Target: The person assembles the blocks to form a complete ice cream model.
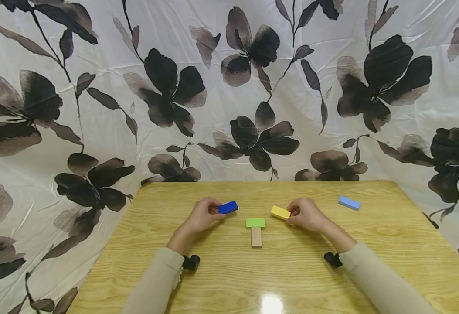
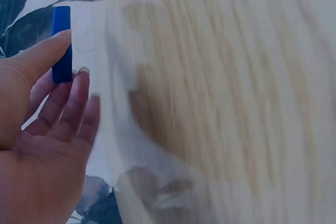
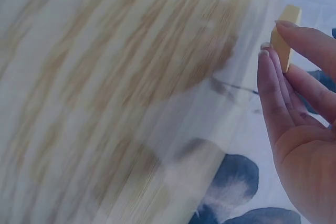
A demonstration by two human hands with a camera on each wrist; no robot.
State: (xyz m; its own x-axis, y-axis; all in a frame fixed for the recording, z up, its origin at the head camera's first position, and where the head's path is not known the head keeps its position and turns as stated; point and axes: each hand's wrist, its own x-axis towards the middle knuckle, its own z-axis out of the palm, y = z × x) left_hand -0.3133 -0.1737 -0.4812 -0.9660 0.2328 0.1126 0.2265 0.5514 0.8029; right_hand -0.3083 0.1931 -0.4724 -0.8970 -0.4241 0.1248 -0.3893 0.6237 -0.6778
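My left hand [image 1: 202, 214] pinches a dark blue block [image 1: 228, 207] by one end, thumb on one side and fingers on the other. In the left wrist view the blue block [image 2: 62, 59] stands between thumb and fingertips, over the table's edge in that view. A yellow block [image 1: 280, 213] is pinched by my right hand [image 1: 307, 214]; the right wrist view shows the yellow block [image 3: 286, 40] between thumb and fingers. Between the hands, a green block [image 1: 255, 223] lies crosswise at the far end of a natural wood block [image 1: 256, 238], together forming a T shape.
A light blue block [image 1: 349, 203] lies toward the table's back right. The wooden table [image 1: 292, 279] reaches back to a hanging cloth [image 1: 213, 104] with dark flowers. Both wrists carry small black cameras, the left camera [image 1: 191, 263] and the right camera [image 1: 333, 260].
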